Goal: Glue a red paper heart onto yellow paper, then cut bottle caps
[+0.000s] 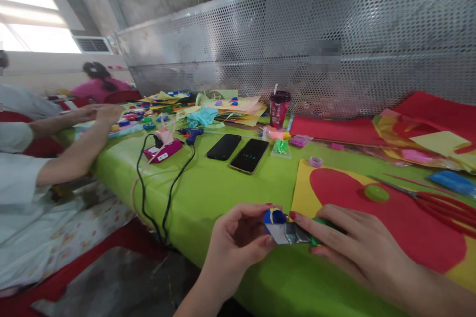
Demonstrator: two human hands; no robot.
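Observation:
My left hand [238, 240] pinches a small blue ring with yellow on it [274, 216] between thumb and fingers, over the near edge of the table. In my right hand [353, 240] is a green-handled tool with a flat silvery metal end [297, 233]. That metal end meets the blue ring's lower side; its exact kind is not clear, as my fingers hide much of the handle. Under and beyond my right hand lies a large red paper shape [401, 228] on a yellow sheet [303, 193]. A green round piece [376, 193] rests on the red paper.
Red-handled scissors [442, 208] lie right. Two phones [224, 147] [250, 156], a power strip [163, 151] and a blue glue gun [191, 134] with trailing black cords stand ahead-left. A lidded cup [279, 109] stands behind. Another person's arms [78, 151] reach in at left.

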